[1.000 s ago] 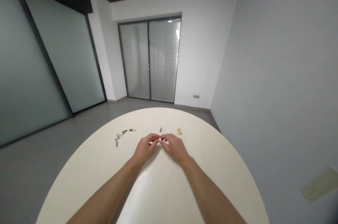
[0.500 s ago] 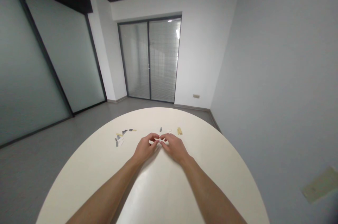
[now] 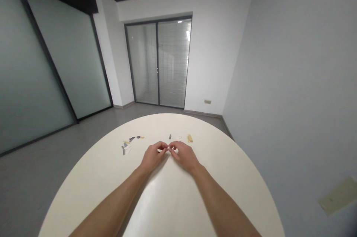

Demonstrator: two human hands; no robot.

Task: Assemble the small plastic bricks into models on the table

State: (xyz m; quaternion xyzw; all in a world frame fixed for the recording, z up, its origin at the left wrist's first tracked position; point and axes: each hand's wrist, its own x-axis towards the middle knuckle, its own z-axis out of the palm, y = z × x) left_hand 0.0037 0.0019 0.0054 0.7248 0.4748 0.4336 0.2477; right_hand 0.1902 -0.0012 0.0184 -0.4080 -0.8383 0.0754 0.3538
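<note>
My left hand (image 3: 154, 156) and my right hand (image 3: 182, 155) meet over the middle of the table, fingertips nearly touching. Between them they pinch a small white piece (image 3: 169, 148), mostly covered by the fingers, so its exact kind is not clear. Both hands are closed, thumbs against fingers. Just beyond the fingertips lies a small grey piece (image 3: 170, 137). Some white bits (image 3: 179, 138) rest beyond my right hand, with yellow pieces (image 3: 190, 138) a little further right.
On the round white table (image 3: 173, 199), a loose group of small pieces lies to the left: dark ones (image 3: 132, 139), a dark-and-yellow one (image 3: 138, 137), and grey and white ones (image 3: 127, 149). Beyond the table are a glass door (image 3: 158, 66) and walls.
My fingers have shifted very slightly around the white piece, and less of it shows now. The pieces on the table lie as before.
</note>
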